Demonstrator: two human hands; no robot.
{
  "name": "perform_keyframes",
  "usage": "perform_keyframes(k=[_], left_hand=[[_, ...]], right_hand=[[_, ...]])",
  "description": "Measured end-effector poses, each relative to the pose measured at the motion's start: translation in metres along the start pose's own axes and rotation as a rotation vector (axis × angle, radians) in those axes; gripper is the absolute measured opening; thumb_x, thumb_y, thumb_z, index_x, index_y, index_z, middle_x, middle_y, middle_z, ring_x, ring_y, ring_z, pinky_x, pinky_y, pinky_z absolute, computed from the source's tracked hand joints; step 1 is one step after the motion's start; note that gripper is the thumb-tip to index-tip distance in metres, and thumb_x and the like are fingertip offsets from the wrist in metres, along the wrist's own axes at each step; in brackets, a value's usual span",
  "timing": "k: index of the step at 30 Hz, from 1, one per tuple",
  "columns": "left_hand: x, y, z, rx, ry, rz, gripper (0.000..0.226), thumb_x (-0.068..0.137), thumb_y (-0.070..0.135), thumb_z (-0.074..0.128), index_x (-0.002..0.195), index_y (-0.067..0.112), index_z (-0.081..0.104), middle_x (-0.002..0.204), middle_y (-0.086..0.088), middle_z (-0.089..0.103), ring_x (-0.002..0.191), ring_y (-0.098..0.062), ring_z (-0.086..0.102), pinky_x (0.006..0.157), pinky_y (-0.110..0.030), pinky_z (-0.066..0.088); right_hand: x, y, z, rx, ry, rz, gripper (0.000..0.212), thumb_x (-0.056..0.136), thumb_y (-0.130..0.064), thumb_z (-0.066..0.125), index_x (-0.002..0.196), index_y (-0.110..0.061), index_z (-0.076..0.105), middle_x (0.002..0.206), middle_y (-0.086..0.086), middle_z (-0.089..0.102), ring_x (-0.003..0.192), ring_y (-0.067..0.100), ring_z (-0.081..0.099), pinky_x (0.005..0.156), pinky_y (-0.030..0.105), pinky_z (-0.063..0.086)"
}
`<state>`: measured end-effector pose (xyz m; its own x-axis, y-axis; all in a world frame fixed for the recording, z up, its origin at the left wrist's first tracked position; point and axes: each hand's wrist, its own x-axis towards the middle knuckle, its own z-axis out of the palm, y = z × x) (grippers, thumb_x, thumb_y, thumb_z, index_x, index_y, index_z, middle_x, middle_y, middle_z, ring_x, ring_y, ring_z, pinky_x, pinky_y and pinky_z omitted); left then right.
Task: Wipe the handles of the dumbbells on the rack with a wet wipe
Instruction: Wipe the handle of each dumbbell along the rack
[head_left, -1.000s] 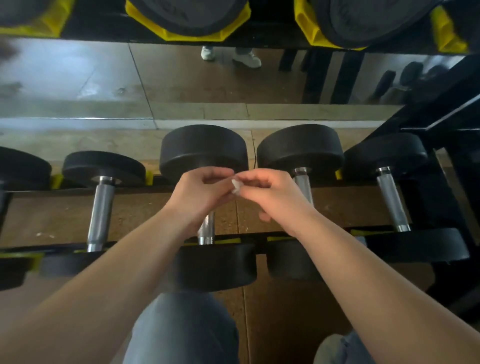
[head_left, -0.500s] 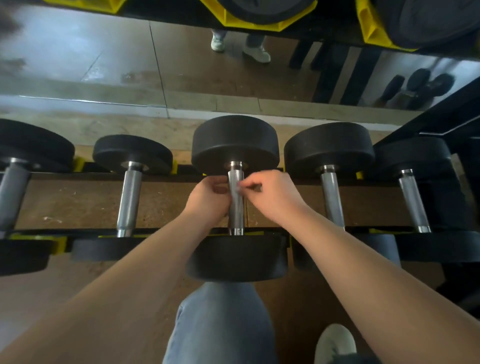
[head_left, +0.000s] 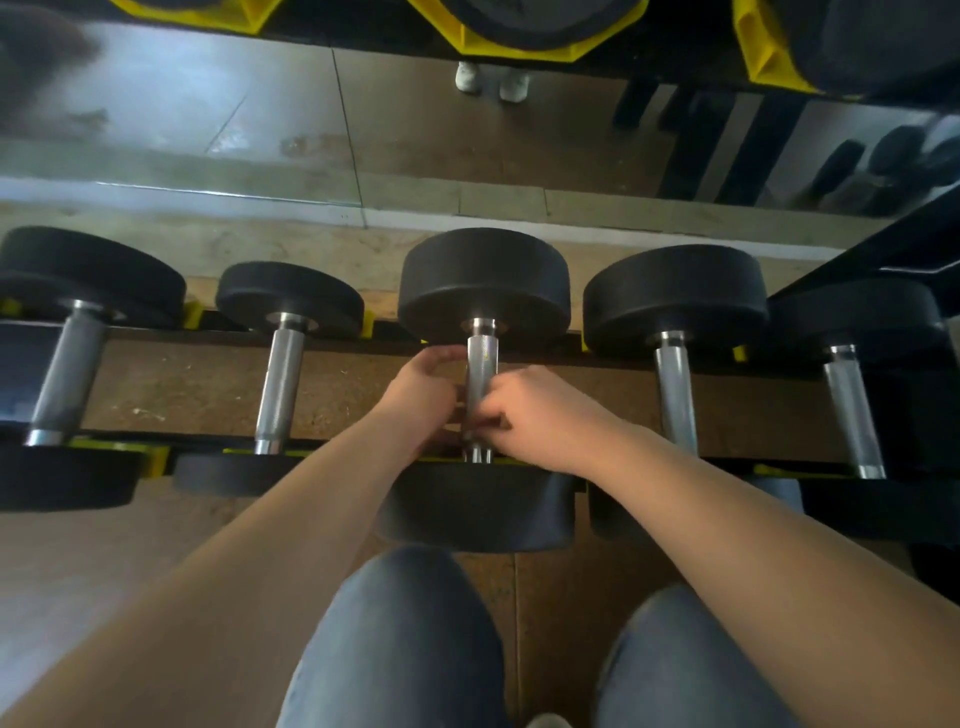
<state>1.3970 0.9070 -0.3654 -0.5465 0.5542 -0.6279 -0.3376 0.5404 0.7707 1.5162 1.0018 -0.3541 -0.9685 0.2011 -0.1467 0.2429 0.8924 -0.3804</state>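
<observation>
Several black dumbbells with steel handles lie across the low rack (head_left: 332, 441). Both my hands are at the handle (head_left: 481, 364) of the middle dumbbell (head_left: 485, 280). My left hand (head_left: 423, 387) curls round the handle from the left side. From the right, my right hand (head_left: 537, 410) pinches its fingertips against the lower part of the handle. The wet wipe is hidden under the fingers there. The upper part of the handle is bare.
Neighbouring dumbbell handles stand left (head_left: 280, 384) and right (head_left: 675, 395) of the middle one. A mirror (head_left: 208, 104) runs behind the rack. An upper shelf with yellow cradles (head_left: 514, 47) hangs overhead. My knees in jeans (head_left: 405, 639) are below the rack.
Both hands came down from above the rack, where they pinched a small white wipe together, onto the middle handle. They now sit lower on it. The view shifted left and down.
</observation>
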Motion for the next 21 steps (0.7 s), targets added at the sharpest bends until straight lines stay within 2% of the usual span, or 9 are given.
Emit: perform_keyframes(k=[1,4,6,9,11,13,15,19,21], left_hand=[[0.002,0.000,0.001,0.011,0.003,0.012,0.051,0.098,-0.005,0.048,0.124,0.036,0.061,0.116,-0.009,0.072,0.094,-0.027,0.075,0.074,-0.046,0.065],[0.001,-0.001,0.003,0.014,0.019,0.034,0.051,0.098,-0.004,0.053,0.133,0.033,0.059,0.122,-0.008,0.071,0.104,-0.027,0.073,0.085,-0.051,0.063],[0.000,-0.002,0.003,0.009,0.041,0.042,0.050,0.099,0.000,0.053,0.135,0.034,0.060,0.118,-0.006,0.073,0.101,-0.025,0.074,0.084,-0.048,0.064],[-0.005,-0.001,0.003,0.080,0.041,0.096,0.047,0.097,0.004,0.060,0.132,0.035,0.062,0.107,-0.002,0.074,0.092,-0.017,0.074,0.069,-0.033,0.064],[-0.008,0.000,0.003,0.117,0.046,0.126,0.049,0.093,0.003,0.066,0.131,0.033,0.062,0.103,-0.002,0.074,0.083,-0.010,0.071,0.052,-0.018,0.055],[-0.010,0.001,0.004,0.153,0.059,0.139,0.053,0.091,0.000,0.067,0.133,0.032,0.063,0.102,-0.002,0.073,0.079,-0.006,0.068,0.045,-0.012,0.049],[-0.012,0.002,0.004,0.110,0.030,0.115,0.054,0.090,-0.004,0.066,0.132,0.030,0.063,0.100,-0.001,0.075,0.075,-0.005,0.071,0.047,-0.015,0.052],[-0.014,0.003,0.003,0.078,-0.003,0.066,0.057,0.091,-0.005,0.062,0.132,0.034,0.063,0.105,-0.002,0.077,0.088,-0.012,0.074,0.052,-0.022,0.057],[-0.014,0.003,0.003,0.086,0.003,0.058,0.056,0.092,-0.003,0.061,0.132,0.036,0.063,0.105,0.001,0.077,0.093,-0.014,0.073,0.057,-0.025,0.059]], right_hand=[[0.002,0.002,0.001,0.013,0.046,0.015,0.019,0.098,-0.028,0.065,0.111,-0.028,0.078,0.108,-0.005,0.070,0.095,0.007,0.063,0.088,0.032,0.055],[0.016,0.015,0.001,0.074,0.391,0.202,0.024,0.101,-0.027,0.060,0.121,-0.028,0.073,0.109,-0.004,0.068,0.096,0.010,0.065,0.085,0.027,0.055],[0.019,0.018,0.003,0.177,0.474,0.265,0.023,0.102,-0.025,0.060,0.122,-0.026,0.071,0.111,-0.005,0.070,0.097,0.007,0.066,0.084,0.021,0.054],[0.006,0.014,0.008,0.360,0.299,0.338,0.013,0.098,-0.028,0.065,0.111,-0.028,0.065,0.100,-0.012,0.066,0.088,0.002,0.065,0.069,0.015,0.049],[-0.003,0.011,0.009,0.427,0.064,0.379,0.010,0.095,-0.033,0.069,0.097,-0.030,0.060,0.092,-0.011,0.062,0.082,0.002,0.060,0.064,0.019,0.044],[-0.006,0.012,0.011,0.430,-0.108,0.401,0.013,0.093,-0.035,0.070,0.091,-0.030,0.059,0.089,-0.007,0.061,0.080,0.008,0.059,0.063,0.024,0.042],[0.000,0.015,0.010,0.475,-0.074,0.461,0.010,0.092,-0.033,0.070,0.092,-0.029,0.061,0.091,-0.005,0.063,0.083,0.011,0.059,0.065,0.027,0.045],[0.022,0.026,-0.005,0.809,0.249,0.610,0.017,0.091,-0.027,0.072,0.108,-0.027,0.070,0.098,-0.010,0.068,0.097,0.011,0.062,0.084,0.035,0.057],[0.025,0.027,-0.010,0.872,0.238,0.628,0.017,0.092,-0.023,0.071,0.109,-0.026,0.072,0.098,-0.009,0.069,0.098,0.013,0.064,0.086,0.037,0.059]])
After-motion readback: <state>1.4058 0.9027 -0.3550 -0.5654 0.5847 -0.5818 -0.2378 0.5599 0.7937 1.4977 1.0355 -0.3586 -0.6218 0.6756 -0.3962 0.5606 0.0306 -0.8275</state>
